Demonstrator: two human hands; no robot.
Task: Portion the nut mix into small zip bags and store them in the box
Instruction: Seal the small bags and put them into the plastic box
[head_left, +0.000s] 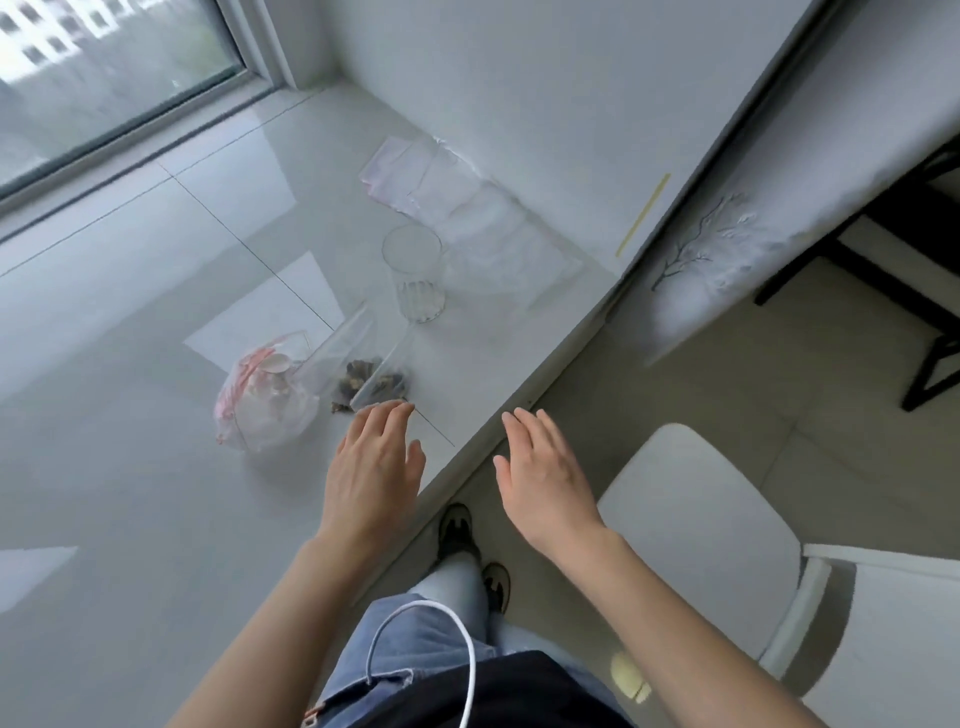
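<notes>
On the glossy white counter (156, 493) lies a clear zip bag with dark nut mix (371, 382) in it. Left of it sits a pink-and-white plastic bag (265, 400), knotted and bulging. Several empty small zip bags (447, 197) are spread flat along the wall behind a clear ribbed glass (415, 275). My left hand (374, 467) hovers palm down just in front of the nut bag, fingers straight, holding nothing. My right hand (545, 478) hangs over the counter's edge, fingers straight and empty. No box is in view.
A window (104, 78) runs along the far left of the counter. A white chair (696, 540) stands on the floor to the right. Further right is a table with a white embroidered cloth (727, 234) and dark legs. A white cable (467, 654) loops over my lap.
</notes>
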